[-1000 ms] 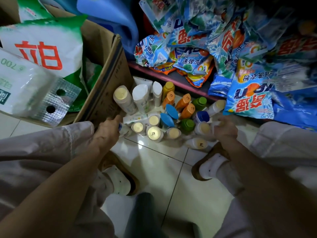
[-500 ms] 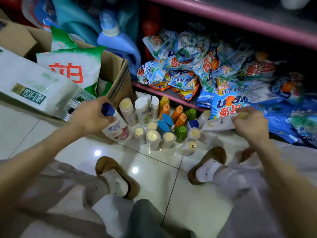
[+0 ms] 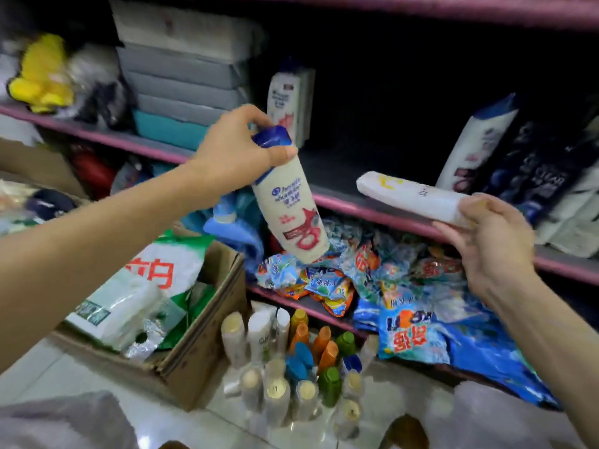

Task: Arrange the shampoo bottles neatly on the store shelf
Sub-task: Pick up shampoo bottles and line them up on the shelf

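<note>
a: while both arms are raised toward the pink-edged shelf [image 3: 382,209], what is in each hand?
b: the left hand [image 3: 233,157] has its fingers clamped round the blue cap of a white shampoo bottle [image 3: 291,209], which hangs cap up and tilted, in the air in front of the shelf edge. the right hand [image 3: 486,234] pinches one end of a white tube [image 3: 411,197], lying nearly level, its far end over the shelf board

a: anything on that shelf already?
b: one white bottle [image 3: 285,102] stands upright at the back; more white and dark bottles [image 3: 505,157] lean together at the right

a: and below?
b: a cluster of small bottles [image 3: 291,364] stands on the tiled floor beside a cardboard box [image 3: 201,348], with detergent bags [image 3: 405,325] heaped on the lower shelf
</note>
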Demonstrator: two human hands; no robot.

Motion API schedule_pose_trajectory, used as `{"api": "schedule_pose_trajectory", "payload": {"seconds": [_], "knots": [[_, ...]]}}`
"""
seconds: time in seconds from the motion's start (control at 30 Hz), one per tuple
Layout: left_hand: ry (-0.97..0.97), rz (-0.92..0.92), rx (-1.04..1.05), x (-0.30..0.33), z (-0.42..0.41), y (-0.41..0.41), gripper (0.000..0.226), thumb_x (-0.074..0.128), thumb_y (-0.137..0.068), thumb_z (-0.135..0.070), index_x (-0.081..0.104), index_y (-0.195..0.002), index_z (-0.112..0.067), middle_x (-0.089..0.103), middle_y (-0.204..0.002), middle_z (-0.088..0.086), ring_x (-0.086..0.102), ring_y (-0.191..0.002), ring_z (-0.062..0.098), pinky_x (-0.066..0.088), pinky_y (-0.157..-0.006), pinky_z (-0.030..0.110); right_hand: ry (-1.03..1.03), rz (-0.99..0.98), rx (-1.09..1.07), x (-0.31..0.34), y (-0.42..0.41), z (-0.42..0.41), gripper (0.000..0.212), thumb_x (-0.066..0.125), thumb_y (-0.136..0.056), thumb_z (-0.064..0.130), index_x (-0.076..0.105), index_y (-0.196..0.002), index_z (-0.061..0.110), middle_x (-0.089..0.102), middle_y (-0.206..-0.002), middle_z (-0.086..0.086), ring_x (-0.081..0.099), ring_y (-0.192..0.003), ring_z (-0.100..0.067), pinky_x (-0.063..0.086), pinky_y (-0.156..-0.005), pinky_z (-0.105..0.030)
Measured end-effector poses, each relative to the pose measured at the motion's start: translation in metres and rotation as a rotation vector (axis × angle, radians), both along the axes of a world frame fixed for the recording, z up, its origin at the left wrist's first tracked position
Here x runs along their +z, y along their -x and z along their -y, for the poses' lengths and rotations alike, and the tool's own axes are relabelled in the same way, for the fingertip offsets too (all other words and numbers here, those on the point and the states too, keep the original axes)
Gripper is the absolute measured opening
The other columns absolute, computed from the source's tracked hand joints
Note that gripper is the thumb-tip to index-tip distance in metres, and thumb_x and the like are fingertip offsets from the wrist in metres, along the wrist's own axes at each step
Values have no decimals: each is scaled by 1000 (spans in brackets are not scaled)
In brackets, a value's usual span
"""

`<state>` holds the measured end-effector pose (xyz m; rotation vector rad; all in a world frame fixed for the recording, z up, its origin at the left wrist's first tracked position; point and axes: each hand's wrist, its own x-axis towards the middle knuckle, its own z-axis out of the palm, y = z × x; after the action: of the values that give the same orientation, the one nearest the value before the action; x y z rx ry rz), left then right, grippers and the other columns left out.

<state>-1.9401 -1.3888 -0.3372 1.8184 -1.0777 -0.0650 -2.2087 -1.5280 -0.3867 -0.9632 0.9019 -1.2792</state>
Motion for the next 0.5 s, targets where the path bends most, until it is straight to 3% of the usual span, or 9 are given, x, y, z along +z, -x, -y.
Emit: {"api": "schedule_pose_trajectory", "payload": {"seconds": [0.13,0.23,0.33,0.4,0.5], "knots": [[44,10,-72,26,29,10,41,80,-68,-42,63,-99,-23,68,-98,0,64,-91,17,53,-85,35,-69,44,-184,0,-40,16,34,60,-88,1,45,-117,8,45,-131,-16,60,-96,-18,59,-72,-28],[11,54,-143,35,43,18,36,80,-69,-40,61,-97,-28,67,-99,-4,64,-92,11,51,-86,29,-92,-48,-75,-7,-57,36,45,55,-90,1,37,-131,5,40,-136,-18,57,-108,-23,55,-82,-26],[-20,101,-210,37,51,24,37,80,-69,-38,64,-100,-26,68,-99,-8,64,-92,7,52,-84,26,86,-605,157,-19,-56,49,55,50,-91,7,28,-142,9,45,-133,-15,52,-110,-25,46,-93,-36],[-16,85,-253,39,53,26,35,81,-69,-35,65,-99,-26,69,-95,-10,66,-88,4,53,-78,23,262,-971,205,-17,-53,53,50,48,-93,10,34,-140,9,52,-130,-15,52,-104,-24,44,-86,-34],[-32,56,-352,43,52,28,34,81,-70,-31,66,-99,-25,71,-93,-9,67,-84,4,54,-75,23,369,-1181,166,-2,-51,46,43,52,-91,17,44,-133,12,56,-125,-13,56,-105,-29,47,-83,-36]]}}
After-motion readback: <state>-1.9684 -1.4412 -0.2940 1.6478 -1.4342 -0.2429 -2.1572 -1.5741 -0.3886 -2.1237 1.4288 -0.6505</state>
